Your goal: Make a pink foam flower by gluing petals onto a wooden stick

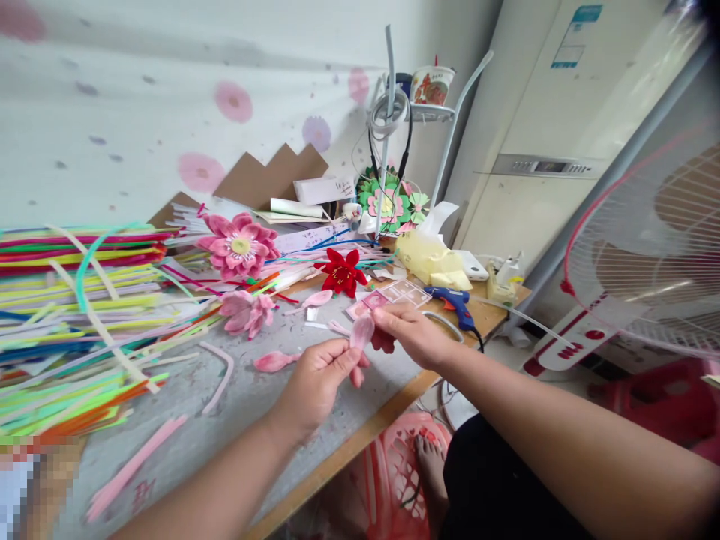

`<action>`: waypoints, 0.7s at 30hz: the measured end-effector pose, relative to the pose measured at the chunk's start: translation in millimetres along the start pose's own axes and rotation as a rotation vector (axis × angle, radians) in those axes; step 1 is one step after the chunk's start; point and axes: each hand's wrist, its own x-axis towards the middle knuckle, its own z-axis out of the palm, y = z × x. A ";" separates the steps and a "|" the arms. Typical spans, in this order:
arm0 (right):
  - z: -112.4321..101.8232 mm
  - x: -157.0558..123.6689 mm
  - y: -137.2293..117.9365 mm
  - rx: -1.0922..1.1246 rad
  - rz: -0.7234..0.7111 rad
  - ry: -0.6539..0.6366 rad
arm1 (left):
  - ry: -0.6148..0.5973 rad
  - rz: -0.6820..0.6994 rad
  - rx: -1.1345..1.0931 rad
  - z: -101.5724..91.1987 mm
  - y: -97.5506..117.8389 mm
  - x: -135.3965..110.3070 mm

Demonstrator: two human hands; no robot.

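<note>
My left hand point(318, 379) and my right hand point(413, 334) meet above the grey table top point(264, 397), both pinched on a small pink pipe-cleaner petal point(361, 330). The left fingers curl round its lower end. The right fingers close on its right side and also cover something red. Another loose pink petal point(274, 361) lies just left of my left hand. A half-built pink flower point(246, 311) lies a little further back.
Heaps of coloured pipe cleaners point(73, 315) fill the left. A big pink flower point(241, 246) and a red flower point(341, 271) lie behind. A blue glue gun point(453, 301) rests right of my hand, near the table edge. A fan point(652, 247) stands at right, a pink stool point(399, 472) below.
</note>
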 end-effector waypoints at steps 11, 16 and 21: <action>4.9 0.6 -7.1 -0.131 -0.076 0.188 | -0.062 0.038 0.091 -1.0 2.6 -2.8; 12.5 -0.8 1.4 0.080 -0.006 0.015 | -0.040 0.016 -0.013 1.8 1.1 -1.6; 19.9 -2.7 -1.2 0.196 -0.037 -0.147 | -0.044 -0.002 -0.063 4.9 0.2 -4.3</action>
